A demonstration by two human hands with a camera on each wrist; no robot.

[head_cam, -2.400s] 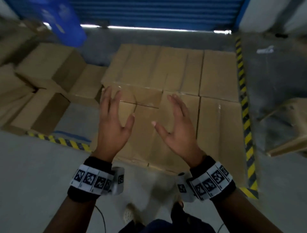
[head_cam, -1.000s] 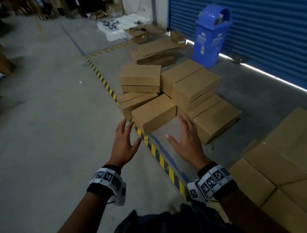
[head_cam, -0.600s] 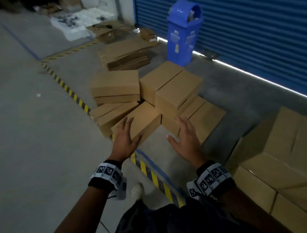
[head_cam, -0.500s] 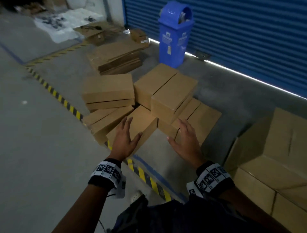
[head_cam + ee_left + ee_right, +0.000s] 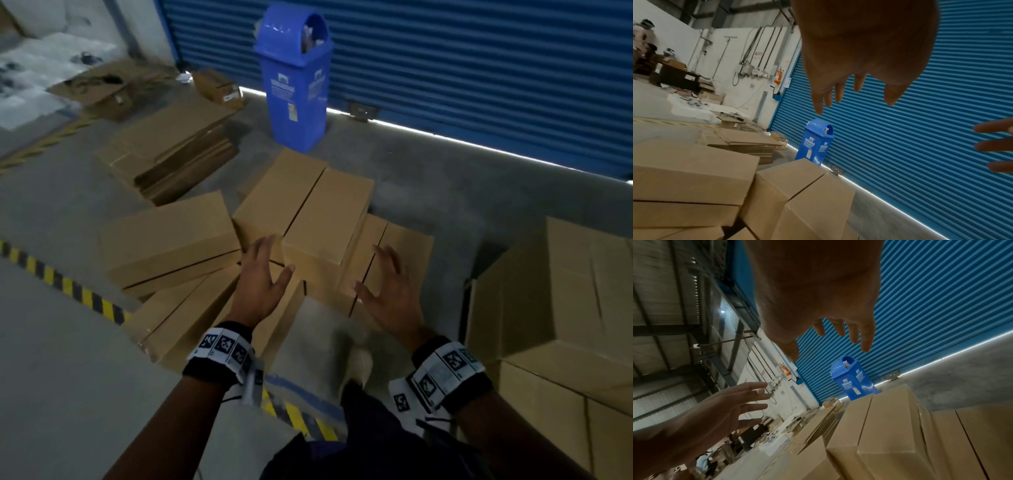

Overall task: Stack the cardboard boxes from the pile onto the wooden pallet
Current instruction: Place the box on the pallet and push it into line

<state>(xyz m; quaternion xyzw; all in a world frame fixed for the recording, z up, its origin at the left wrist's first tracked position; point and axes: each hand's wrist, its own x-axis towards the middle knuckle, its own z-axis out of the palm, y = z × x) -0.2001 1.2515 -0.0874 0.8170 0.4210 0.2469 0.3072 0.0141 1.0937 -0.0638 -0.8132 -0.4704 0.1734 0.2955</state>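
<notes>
1. left hand and right hand both spread, palms facing in, holding nothing, set box-width apart, likely to clamp a box by its sides.
2. top cardboard box sits just ahead, between the hands, highest on the pile, so likely the next pick.
3. stacked boxes right of right hand; pallet itself not visible.

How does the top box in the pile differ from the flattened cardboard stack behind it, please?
The top box is assembled, tall and closed, and rests on other boxes. The flat stack is collapsed into thin sheets lying on the floor. The box is within the hands' reach; the stack lies farther off. Both are plain brown cardboard.
</notes>
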